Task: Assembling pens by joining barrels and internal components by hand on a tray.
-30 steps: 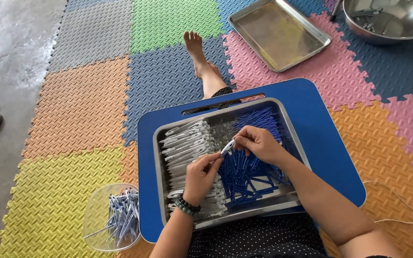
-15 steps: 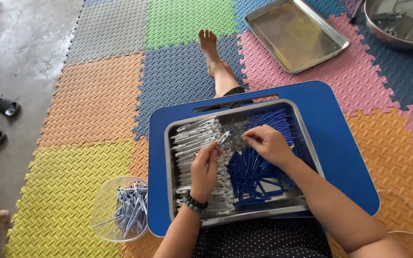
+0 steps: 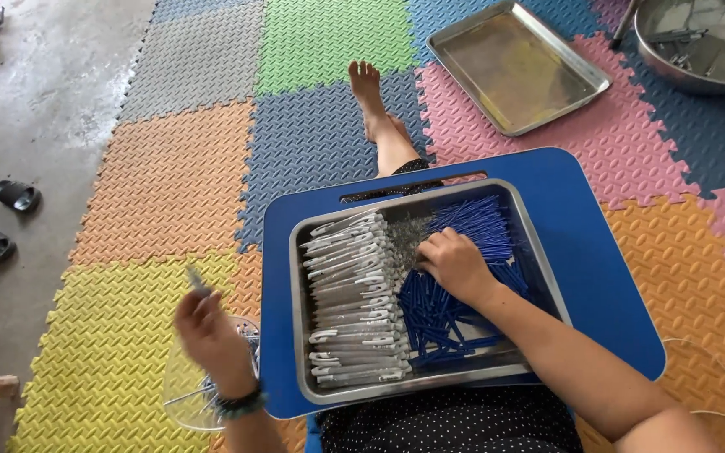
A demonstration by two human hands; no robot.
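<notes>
Left hand [image 3: 208,334], blurred, hovering at lower left of the frame, just above the clear plastic bowl [image 3: 179,394]; fingers curled narrowly, pinching a thin grey pen part [image 3: 197,280] that is sticking up and to the left from the fingertips. Dark bead bracelet [image 3: 239,403] circling the wrist.

Right hand [image 3: 456,264] resting palm down in the middle of the steel tray [image 3: 538,252], fingers bent and loosely closed, pressing into the small loose pieces at the border between the two heaps; whether anything is pinched under the fingers cannot be told.

Heap of white-grey pen barrels [image 3: 352,294] filling the left half of the tray, lying in rough rows. Heap of blue pen parts [image 3: 455,310] filling the right half, partly under the right hand.

Tray sitting on the blue lap desk [image 3: 606,277], at centre of the frame, over the person's lap.

Clear bowl holding a few finished pieces, touching the desk's lower left edge, standing on the coloured foam floor mat [image 3: 153,193].

Second steel tray [image 3: 518,63] lying at upper centre right; steel basin [image 3: 702,38] at upper right corner; black sandals [image 3: 2,220] at the left edge on the concrete.
</notes>
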